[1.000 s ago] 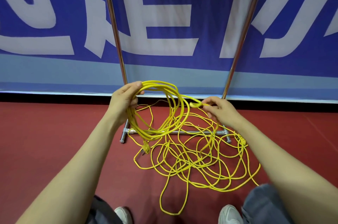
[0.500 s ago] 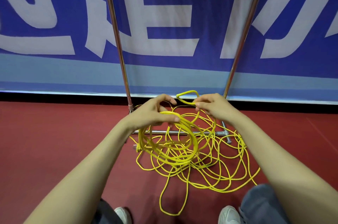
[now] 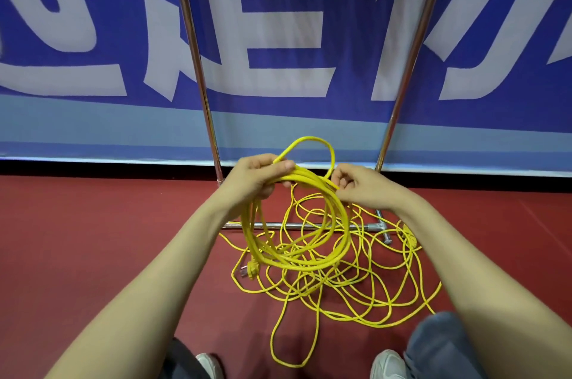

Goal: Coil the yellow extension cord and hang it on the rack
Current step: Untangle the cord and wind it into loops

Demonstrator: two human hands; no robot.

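— Where is the cord?

— The long yellow extension cord (image 3: 309, 265) is half gathered. Several loops hang in a bundle from the left hand (image 3: 257, 176), whose fingers and thumb are curled round the top of them. The rest lies in a loose tangle on the dark red floor (image 3: 93, 239), between the person's feet and the rack's low bar.

— And the other hand?

— The right hand (image 3: 363, 188) is just beside the left, with its fingertips pinching a strand. One small loop arches up above both hands.

— Is there room to move?

— The tall chrome tube rack (image 3: 198, 69) stands straight ahead, near the blue and white lettered banner (image 3: 278, 38). The hands sit in the gap between its two uprights. The floor runs wide on either side. A few strands cross the low bar.

— What can't you make out?

— The rack's top is cut off by the upper edge. The yellow plug (image 3: 251, 270) dangles at the bundle's lower left, blurred. The right forearm covers part of the tangle, and I cannot tell where the cord's other end is.
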